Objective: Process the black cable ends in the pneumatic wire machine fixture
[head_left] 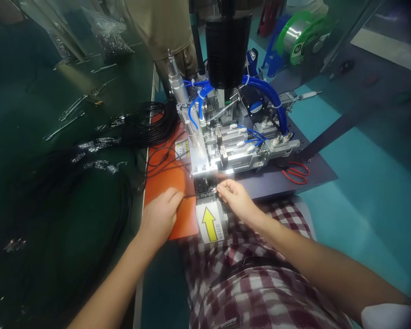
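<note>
Down at the front of the machine, left hand is pinching a thin black cable, right hand pinching by its shiny end. Back on the table, a clear plastic bag holds loads of small silvery bits.

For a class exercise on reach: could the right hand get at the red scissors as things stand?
Likely yes: the red scissors lie on the dark base beside the machine, with nothing visible across their handles. The right hand seems to pinch the cable, though, and may need to let go.
</note>
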The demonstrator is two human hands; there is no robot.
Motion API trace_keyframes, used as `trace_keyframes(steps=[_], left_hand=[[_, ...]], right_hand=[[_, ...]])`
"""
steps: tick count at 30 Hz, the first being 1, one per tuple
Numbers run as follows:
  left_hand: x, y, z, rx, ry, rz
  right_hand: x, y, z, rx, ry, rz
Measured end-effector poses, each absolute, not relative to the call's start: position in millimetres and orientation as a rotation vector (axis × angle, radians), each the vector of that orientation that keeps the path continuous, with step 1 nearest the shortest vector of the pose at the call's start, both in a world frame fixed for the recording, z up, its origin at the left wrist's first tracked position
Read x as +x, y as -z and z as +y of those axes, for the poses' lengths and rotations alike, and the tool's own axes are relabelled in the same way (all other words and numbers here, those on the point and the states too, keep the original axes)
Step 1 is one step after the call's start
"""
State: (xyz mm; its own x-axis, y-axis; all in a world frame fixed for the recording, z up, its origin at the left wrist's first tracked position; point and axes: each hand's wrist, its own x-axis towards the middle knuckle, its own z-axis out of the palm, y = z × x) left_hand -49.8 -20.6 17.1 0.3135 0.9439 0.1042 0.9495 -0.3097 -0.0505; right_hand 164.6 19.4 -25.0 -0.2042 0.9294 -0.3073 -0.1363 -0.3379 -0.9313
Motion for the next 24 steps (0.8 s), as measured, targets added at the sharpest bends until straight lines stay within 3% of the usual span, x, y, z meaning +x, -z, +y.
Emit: trace_keyframes(steps=[10,19,24], left_hand=[[-40,-6,-40,-2.272,0.079,-1.777],[-4,-12,-26,-2.701,0.558,-1.863],[8,-7,-16,-2.721,0.539,-1.881]], right_hand=[[167,25,22,-1.2,-1.825,-0.947],[172,24,22,-1.202,-1.802,-0.918],[169,21,22,-1.222,-1.757,-0.911]])
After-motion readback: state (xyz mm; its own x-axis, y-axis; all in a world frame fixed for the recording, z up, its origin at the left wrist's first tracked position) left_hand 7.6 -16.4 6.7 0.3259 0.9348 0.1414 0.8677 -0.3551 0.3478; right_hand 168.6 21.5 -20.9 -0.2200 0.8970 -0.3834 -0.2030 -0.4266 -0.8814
